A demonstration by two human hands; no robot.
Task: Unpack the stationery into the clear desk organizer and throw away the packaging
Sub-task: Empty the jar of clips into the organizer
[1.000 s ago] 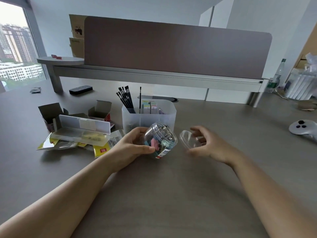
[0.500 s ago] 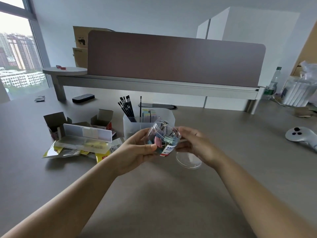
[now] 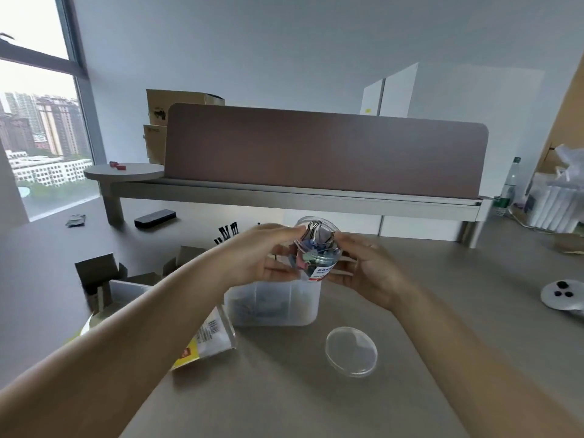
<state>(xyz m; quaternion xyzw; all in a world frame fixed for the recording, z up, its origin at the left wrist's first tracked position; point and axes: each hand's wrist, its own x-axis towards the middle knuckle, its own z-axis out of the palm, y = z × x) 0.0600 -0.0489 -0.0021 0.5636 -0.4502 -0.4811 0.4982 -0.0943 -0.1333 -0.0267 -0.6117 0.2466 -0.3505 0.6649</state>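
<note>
A clear plastic jar (image 3: 317,248) of coloured binder clips is held upright, lid off, above the clear desk organizer (image 3: 272,303). My left hand (image 3: 252,257) grips the jar from the left, fingers curled round it. My right hand (image 3: 368,268) holds its right side and bottom. The jar's round clear lid (image 3: 351,351) lies flat on the desk in front of the organizer. Black pens (image 3: 228,232) stick up behind my left hand.
Opened cardboard boxes (image 3: 98,276) and a yellow-and-clear wrapper (image 3: 205,339) lie at the left, partly under my left arm. A black eraser (image 3: 156,218) sits at the back left. A white controller (image 3: 564,295) lies at the right. A raised shelf with a brown screen (image 3: 325,153) runs across the back.
My right hand set the lid down on the desk and then took hold of the jar. Both hands raised the jar from beside the organizer to above it.
</note>
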